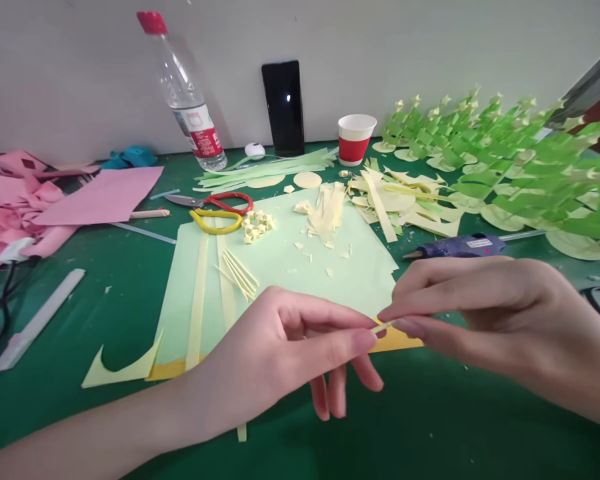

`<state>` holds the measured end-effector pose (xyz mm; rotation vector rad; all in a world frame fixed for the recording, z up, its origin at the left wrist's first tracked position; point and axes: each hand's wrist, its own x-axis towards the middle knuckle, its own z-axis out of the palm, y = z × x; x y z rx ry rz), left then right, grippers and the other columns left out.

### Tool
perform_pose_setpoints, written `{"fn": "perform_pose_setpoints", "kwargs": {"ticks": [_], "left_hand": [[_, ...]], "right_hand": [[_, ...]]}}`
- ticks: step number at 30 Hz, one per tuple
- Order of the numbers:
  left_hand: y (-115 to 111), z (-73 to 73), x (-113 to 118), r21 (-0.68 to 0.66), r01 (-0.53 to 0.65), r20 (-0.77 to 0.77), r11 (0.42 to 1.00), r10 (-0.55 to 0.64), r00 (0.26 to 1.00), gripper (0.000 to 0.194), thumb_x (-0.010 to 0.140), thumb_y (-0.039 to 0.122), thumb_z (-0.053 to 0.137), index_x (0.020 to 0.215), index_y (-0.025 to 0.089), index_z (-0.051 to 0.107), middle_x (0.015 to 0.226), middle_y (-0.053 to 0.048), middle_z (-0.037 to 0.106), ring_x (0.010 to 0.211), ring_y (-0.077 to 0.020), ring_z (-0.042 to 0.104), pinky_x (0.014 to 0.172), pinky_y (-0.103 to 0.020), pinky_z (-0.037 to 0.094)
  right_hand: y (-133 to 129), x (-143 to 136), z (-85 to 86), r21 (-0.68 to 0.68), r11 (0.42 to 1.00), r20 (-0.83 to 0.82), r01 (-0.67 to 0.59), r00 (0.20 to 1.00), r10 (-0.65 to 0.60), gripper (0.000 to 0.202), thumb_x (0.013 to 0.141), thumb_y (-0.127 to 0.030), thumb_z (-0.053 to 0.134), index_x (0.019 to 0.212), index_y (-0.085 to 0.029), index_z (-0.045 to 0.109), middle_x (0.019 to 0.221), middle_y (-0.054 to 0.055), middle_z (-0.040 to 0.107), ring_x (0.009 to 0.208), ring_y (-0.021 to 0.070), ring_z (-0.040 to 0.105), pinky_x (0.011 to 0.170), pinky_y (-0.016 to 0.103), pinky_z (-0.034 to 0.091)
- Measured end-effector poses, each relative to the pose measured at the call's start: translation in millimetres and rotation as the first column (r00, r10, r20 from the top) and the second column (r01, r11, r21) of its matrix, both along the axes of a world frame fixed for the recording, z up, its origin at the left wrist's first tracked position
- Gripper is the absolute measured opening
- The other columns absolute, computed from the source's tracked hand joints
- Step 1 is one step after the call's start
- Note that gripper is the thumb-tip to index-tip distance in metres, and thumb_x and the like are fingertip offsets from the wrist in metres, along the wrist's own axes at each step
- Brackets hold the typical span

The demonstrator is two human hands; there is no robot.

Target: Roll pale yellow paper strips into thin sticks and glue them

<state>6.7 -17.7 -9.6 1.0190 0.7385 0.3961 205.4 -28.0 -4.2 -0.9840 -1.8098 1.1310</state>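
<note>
Pale yellow strip: I see a thin pale yellow paper strip (383,327) caught between both hands, low in the middle of the view, just above the green cutting mat (430,427).
Left hand: my left hand (285,360) pinches the strip's left end between thumb and forefinger; the other fingers curl downward.
Right hand: my right hand (485,313) pinches the strip's right end with thumb and forefinger pressed together, the remaining fingers lying alongside.
Axis: the strip's long axis runs roughly left to right, tilted slightly up toward the right hand; little of it shows between the fingertips. Both hands touch it, neither nearer than the other.
Beneath: a light green paper sheet (290,267) lies on the mat just beyond the hands, with narrow yellow paper strips (240,273) on it.
Beyond: red-handled scissors (220,200) and a yellow-handled pair (215,222) rest at the sheet's far edge.
Right side: a dark blue glue gun (460,247) lies just behind the right hand, nozzle pointing left.
Far right: green folded paper leaf stems (505,153) are heaped well apart from the hands.
</note>
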Motion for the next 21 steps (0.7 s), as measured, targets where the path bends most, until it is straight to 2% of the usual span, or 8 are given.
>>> {"fn": "perform_pose_setpoints", "kwargs": {"ticks": [4,9,15,21], "left_hand": [[1,-4.3,0,-0.004,-0.026,0.003,1.000,0.026,1.000,0.019,0.087,0.020,0.061,0.088,0.027,0.079,0.061,0.003,0.067,0.038,-0.0007,0.045,0.038,-0.008,0.038],[3,-8.8,0,-0.016,-0.077,-0.011,0.997,0.077,0.997,0.018,0.084,0.017,0.065,0.084,0.027,0.080,0.055,0.004,0.064,0.039,0.0000,0.035,0.035,-0.008,0.027],[2,-15.4,2,0.054,-0.113,-0.020,0.992,0.114,0.993,0.016,0.083,0.020,0.067,0.082,0.028,0.080,0.054,0.004,0.063,0.046,-0.0023,0.041,0.038,-0.009,0.028],[1,-18.7,3,0.095,-0.135,-0.030,0.986,0.139,0.990,0.018,0.077,0.013,0.069,0.079,0.027,0.080,0.053,0.005,0.064,0.051,-0.0056,0.053,0.046,-0.012,0.039]], "right_hand": [[-2,2,-4.8,0.108,0.994,0.040,-0.010,0.999,0.006,0.024,0.078,-0.009,0.064,0.078,-0.029,0.077,0.067,-0.002,0.066,0.054,0.0039,0.058,0.048,0.005,0.044],[-5,7,-17.6,0.225,0.974,0.082,0.016,0.996,-0.035,0.020,0.084,-0.016,0.063,0.088,-0.031,0.075,0.074,-0.002,0.065,0.058,0.0050,0.058,0.051,0.010,0.047],[-5,6,-18.6,0.287,0.958,0.152,-0.014,0.988,-0.031,0.024,0.085,-0.015,0.061,0.095,-0.034,0.073,0.076,-0.003,0.064,0.059,0.0054,0.057,0.053,0.014,0.047],[-6,5,-18.6,0.375,0.927,0.202,-0.006,0.977,-0.075,0.021,0.083,-0.012,0.062,0.089,-0.030,0.072,0.074,-0.001,0.065,0.056,0.0071,0.057,0.047,0.017,0.046]]}}
